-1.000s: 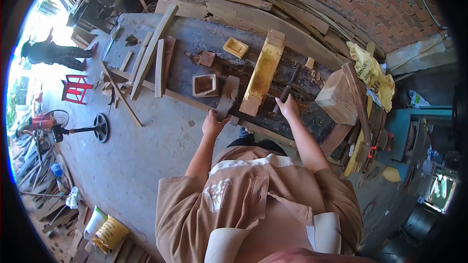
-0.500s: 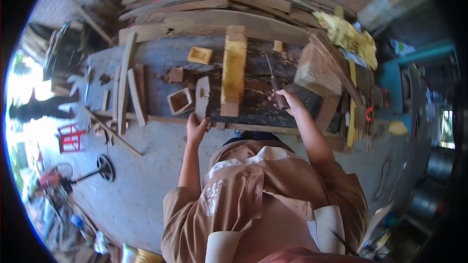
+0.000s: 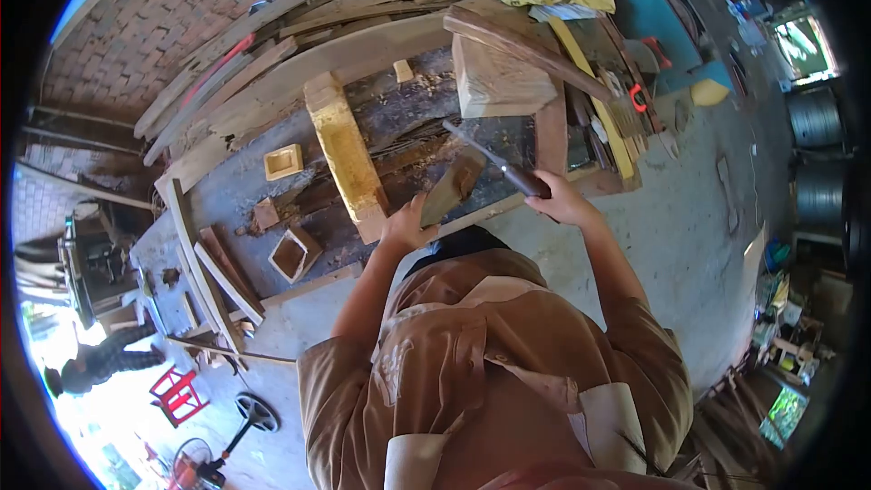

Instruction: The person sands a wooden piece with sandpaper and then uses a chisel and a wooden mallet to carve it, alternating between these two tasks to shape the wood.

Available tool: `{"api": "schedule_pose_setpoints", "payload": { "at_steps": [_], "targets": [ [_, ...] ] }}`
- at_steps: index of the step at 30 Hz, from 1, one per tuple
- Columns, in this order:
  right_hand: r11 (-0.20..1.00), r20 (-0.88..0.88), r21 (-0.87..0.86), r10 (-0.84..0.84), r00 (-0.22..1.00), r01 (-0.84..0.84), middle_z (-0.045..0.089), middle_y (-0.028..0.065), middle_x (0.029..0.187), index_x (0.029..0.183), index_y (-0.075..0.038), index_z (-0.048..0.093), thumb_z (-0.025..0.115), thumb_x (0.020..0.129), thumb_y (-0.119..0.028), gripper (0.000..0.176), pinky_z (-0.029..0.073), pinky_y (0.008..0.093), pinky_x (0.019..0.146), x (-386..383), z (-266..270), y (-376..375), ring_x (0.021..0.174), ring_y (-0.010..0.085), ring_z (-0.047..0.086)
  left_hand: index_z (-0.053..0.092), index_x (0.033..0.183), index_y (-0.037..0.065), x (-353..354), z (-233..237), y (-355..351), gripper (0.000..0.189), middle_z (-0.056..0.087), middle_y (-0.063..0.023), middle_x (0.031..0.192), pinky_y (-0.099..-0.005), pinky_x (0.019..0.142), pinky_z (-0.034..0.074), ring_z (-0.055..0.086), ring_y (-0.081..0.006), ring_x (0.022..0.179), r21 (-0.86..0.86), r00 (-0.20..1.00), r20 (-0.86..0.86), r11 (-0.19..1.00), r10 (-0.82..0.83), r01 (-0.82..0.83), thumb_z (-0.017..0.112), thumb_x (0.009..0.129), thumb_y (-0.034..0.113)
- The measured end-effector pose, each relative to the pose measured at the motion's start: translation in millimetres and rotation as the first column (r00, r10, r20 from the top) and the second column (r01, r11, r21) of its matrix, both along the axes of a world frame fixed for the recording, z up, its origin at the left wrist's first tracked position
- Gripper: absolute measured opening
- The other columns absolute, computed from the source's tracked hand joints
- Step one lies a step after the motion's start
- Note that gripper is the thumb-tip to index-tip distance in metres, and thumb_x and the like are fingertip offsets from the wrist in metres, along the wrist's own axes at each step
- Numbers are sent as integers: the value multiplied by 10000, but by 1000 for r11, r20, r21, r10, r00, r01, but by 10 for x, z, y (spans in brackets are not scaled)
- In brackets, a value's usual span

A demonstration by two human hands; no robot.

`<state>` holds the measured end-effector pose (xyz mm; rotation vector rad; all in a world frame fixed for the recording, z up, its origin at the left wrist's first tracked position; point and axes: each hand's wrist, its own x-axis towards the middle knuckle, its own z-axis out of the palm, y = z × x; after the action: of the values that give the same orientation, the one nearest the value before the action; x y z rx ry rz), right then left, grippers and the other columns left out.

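My left hand (image 3: 408, 225) is closed round the near end of a short flat wooden piece (image 3: 446, 192) at the bench's front edge. A dark worn patch shows towards its far end. My right hand (image 3: 564, 201) grips the dark handle of a chisel (image 3: 524, 180), its long narrow metal blade pointing away and to the left, over the bench. The blade passes close above the wooden piece. Left of my left hand lies a long yellow-faced timber (image 3: 343, 150) with a recess cut in it.
On the bench (image 3: 399, 113) stand a large wood block (image 3: 499, 82) with a dark beam (image 3: 526, 50) across it, a small yellow box (image 3: 283, 162) and a hollow wooden box (image 3: 295, 254). Planks lie behind. A red stool (image 3: 179, 395) and a person (image 3: 104, 358) are at left.
The view has turned. My left hand has carried the wooden piece right, past the near end of the yellow timber, closer to the chisel. My right hand still holds the chisel, now tilted further left.
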<state>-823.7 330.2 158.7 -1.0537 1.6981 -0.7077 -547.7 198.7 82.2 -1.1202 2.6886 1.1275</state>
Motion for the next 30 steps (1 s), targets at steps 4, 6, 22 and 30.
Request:
{"api": "schedule_pose_setpoints", "payload": {
  "at_steps": [4, 6, 22, 30],
  "targets": [
    [993, 52, 108, 46, 998, -52, 515, 38, 703, 982, 6, 478, 594, 724, -71, 293, 424, 252, 493, 5, 72, 238, 551, 99, 513, 381, 1142, 66, -55, -63, -113, 609, 541, -201, 989, -422, 756, 430, 531, -348, 900, 27, 994, 58, 995, -93, 91, 633, 628, 274],
    [981, 52, 177, 66, 996, -74, 513, 44, 701, 968, 1, 482, 588, 726, -75, 275, 424, 249, 490, -14, 120, 297, 546, 95, 513, 419, 1106, 55, -34, -157, -174, 567, 519, -180, 1011, -414, 785, 417, 502, -340, 942, -92, 995, 33, 991, -89, 92, 649, 612, 213],
    [912, -622, 300, 410, 667, -281, 587, 144, 747, 825, -57, 556, 601, 636, -226, 257, 443, 411, 635, -111, 467, -29, 736, 315, 575, 500, 1046, 53, -89, -213, -132, 551, 439, -103, 1128, -408, 842, 378, 378, -280, 1094, -347, 995, 67, 937, 72, -45, 715, 584, 262],
    [862, -698, 409, 506, 506, -298, 597, 106, 745, 806, -67, 560, 595, 695, -303, 263, 463, 402, 632, -105, 844, -487, 722, 287, 587, 553, 977, 36, -259, -208, -135, 453, 447, -121, 1147, -416, 867, 371, 337, -302, 1158, -365, 969, 218, 931, 116, -29, 713, 601, 232]
  ]
}}
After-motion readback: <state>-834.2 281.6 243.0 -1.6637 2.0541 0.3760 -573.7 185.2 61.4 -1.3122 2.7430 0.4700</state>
